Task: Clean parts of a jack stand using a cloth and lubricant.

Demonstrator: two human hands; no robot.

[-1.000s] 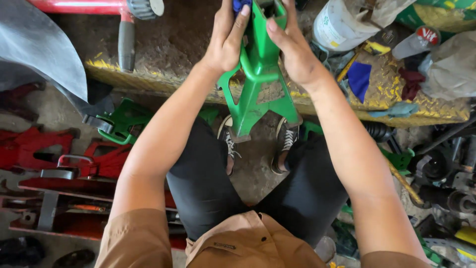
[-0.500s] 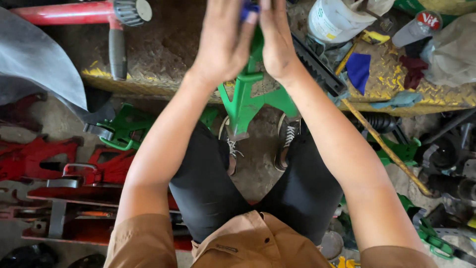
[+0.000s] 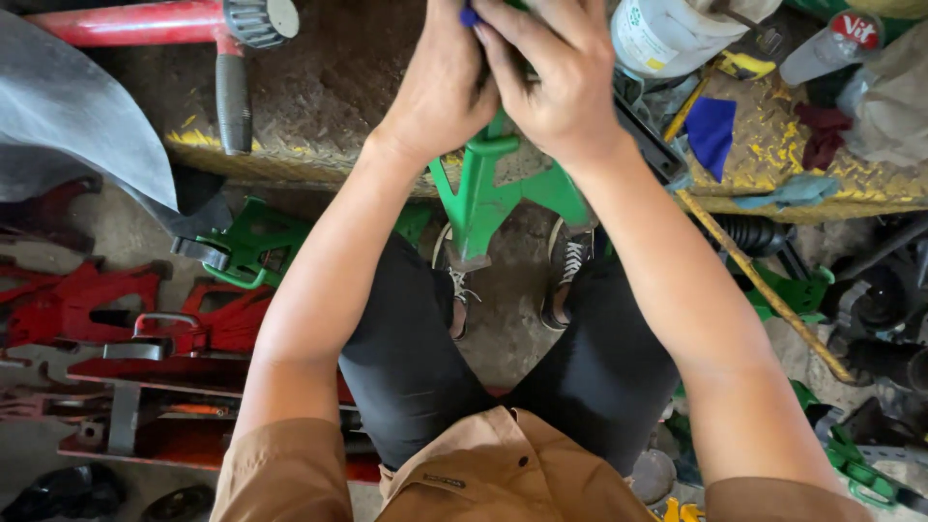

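Observation:
A green metal jack stand [image 3: 488, 203] stands between my feet, its splayed legs on the ground. Both hands are wrapped over its top. My left hand [image 3: 440, 82] covers the left side and my right hand [image 3: 556, 77] covers the right side, fingers closed. A small blue piece [image 3: 469, 15] peeks out between my fingers at the top edge of the view. The head of the stand is hidden under my hands.
A yellow-edged checker plate [image 3: 319, 106] lies ahead, with a red jack handle [image 3: 145, 21], a white bucket [image 3: 677, 34], a blue rag [image 3: 713, 130] and a plastic bottle [image 3: 833, 41]. Red jack stands [image 3: 106, 309] and a green one [image 3: 246, 246] lie left; a wooden stick [image 3: 764, 280] and dark parts lie right.
The view has dropped closer to my hands. My hands have closed tighter over the top of the green stand, fingers now overlapping.

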